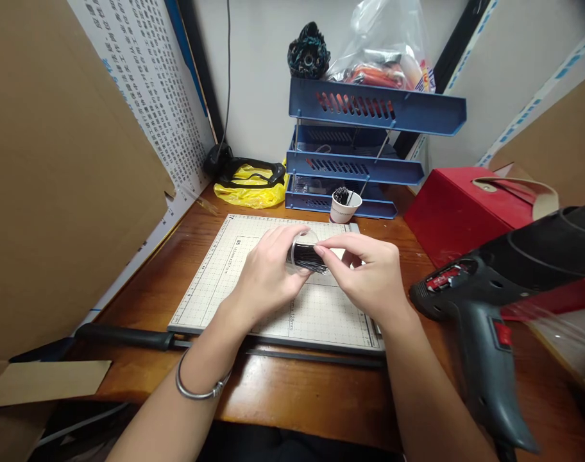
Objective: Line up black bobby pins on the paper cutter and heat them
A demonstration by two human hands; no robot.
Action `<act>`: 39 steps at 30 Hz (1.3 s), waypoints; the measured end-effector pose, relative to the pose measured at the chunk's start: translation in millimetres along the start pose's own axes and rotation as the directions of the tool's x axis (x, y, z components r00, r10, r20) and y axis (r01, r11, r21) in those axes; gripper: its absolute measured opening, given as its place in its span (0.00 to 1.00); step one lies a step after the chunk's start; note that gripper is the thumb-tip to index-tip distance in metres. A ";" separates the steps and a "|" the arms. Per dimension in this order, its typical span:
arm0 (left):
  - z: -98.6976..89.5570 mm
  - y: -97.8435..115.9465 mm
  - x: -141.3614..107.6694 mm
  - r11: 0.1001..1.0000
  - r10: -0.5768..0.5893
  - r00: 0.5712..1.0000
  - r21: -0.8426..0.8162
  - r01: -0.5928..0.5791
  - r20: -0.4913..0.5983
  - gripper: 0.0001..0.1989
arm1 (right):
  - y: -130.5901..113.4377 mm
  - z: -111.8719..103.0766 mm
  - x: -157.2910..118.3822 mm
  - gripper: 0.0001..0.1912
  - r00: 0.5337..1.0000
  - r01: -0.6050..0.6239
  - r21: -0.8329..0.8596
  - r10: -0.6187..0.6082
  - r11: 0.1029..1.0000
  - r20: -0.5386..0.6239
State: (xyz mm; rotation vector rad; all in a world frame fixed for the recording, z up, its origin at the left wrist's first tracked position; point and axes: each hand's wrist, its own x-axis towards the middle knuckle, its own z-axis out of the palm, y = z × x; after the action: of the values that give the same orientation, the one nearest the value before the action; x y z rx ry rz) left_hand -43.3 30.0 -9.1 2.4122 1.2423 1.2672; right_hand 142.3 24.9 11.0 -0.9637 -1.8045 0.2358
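My left hand [267, 273] is wrapped round a clear plastic cup [292, 255], tipped so its mouth faces right. A bundle of thin black sticks [308, 258] lies inside, their ends poking out of the mouth. My right hand [367, 269] pinches at the upper ends of these sticks with thumb and index finger; how many it grips is too small to tell. Both hands are above a gridded paper trimmer board [210, 301]. Behind them stands a white paper cup [343, 210] with black-tipped pieces [341, 195] in it.
The trimmer's black handle [124, 335] lies along the front left. A heat gun [485, 327] and a red box [458, 205] flank the right. At the back are blue stacked trays [355, 165] and a yellow plastic bag [247, 196]. Cardboard [56, 160] walls the left side.
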 end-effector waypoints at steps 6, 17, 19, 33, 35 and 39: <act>-0.7 0.3 -0.7 1.000 0.009 1.000 -0.005 -0.009 -0.026 0.24 | 0.7 0.4 -0.9 0.04 1.000 -0.014 -0.020 0.014 1.000 -0.020; 1.3 -0.3 0.5 1.000 0.003 1.000 -0.012 -0.003 -0.013 0.25 | -0.2 -2.4 -0.1 0.04 1.000 -0.026 -0.013 0.026 1.000 0.004; 1.2 -0.7 0.1 1.000 0.005 1.000 -0.015 -0.005 -0.010 0.24 | -0.4 -2.1 0.0 0.04 1.000 -0.029 -0.016 0.029 0.999 0.007; -0.9 3.7 1.5 0.997 -0.075 0.996 -0.035 0.073 -0.054 0.25 | -0.5 -11.7 1.3 0.03 0.959 -0.245 0.110 0.257 0.963 -0.115; -0.4 3.4 1.5 0.995 -0.100 0.992 -0.034 0.098 -0.079 0.26 | -0.7 -13.0 1.6 0.02 0.945 -0.282 0.139 0.300 0.949 -0.133; -0.5 2.9 2.4 0.989 -0.150 0.982 -0.032 0.147 -0.113 0.26 | -1.1 -15.5 4.2 0.02 0.920 -0.324 0.221 0.360 0.920 -0.153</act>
State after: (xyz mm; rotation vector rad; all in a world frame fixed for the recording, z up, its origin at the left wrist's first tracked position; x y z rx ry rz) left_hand -41.2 29.8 -5.9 2.2114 1.4004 1.3851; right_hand 154.4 23.0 21.4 -1.1216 -1.4009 0.5100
